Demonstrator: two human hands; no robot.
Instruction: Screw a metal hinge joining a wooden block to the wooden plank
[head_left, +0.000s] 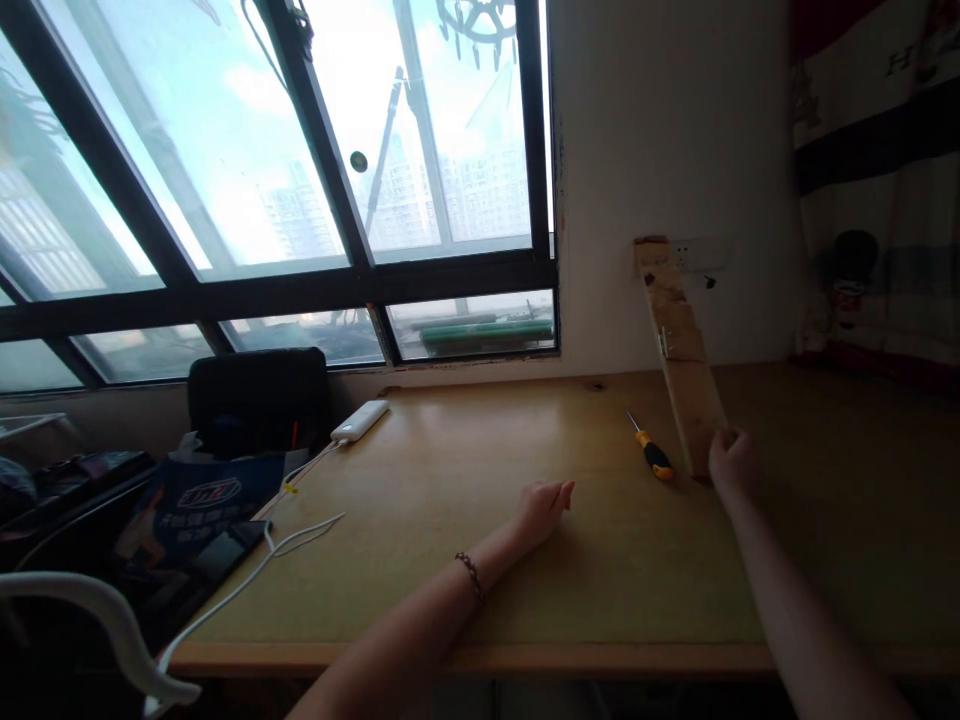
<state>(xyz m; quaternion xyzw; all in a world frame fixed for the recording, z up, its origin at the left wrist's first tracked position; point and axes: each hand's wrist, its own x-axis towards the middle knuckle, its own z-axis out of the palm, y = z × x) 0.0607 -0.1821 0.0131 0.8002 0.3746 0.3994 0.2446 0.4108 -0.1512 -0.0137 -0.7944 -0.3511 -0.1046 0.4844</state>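
My right hand (733,463) grips the lower right edge of a wooden board (679,372). The board stands tilted upward, its bottom end at the table and its top in front of the wall. A small metal fitting (665,342) shows on the board's face, too small to name surely. Left of the board lies a screwdriver (651,450) with a yellow and black handle, its tip pointing away from me. My left hand (541,508) rests on the table with its fingers curled closed. Whatever may be inside that hand is hidden.
The wooden table (450,590) runs up to the wall and window. A white power bank (360,421) with a white cable (289,545) lies at its left edge. Beyond that edge stand a black chair (257,395) and a blue bag (202,510). A curtain (881,200) hangs at right.
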